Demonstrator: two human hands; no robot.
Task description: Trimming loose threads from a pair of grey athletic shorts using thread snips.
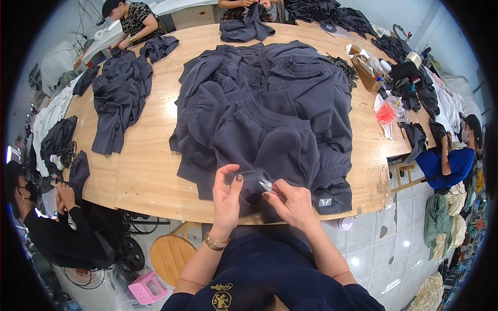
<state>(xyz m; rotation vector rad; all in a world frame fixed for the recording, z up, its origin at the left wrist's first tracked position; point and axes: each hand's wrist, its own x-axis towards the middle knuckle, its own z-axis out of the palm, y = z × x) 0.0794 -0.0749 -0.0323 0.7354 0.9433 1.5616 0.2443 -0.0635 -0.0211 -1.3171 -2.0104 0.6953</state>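
Our right hand grips a small pair of snips, its fingers wrapped round the red handle. Beneath the blades lies the near part of a dark grey garment, on the table's near side, its length running roughly near to far with the gathered waistband at the far end. What we judge to matter most is the blades' line: they slant left and far from the right hand, across the fabric toward our left hand. That hand sits just left of the tips, thumb and forefinger slightly parted; we cannot tell whether they pinch cloth or thread. The right is nearer the blades, of course. Far of both hands we see a pile of similar garments, then bare wooden tabletop to its left.
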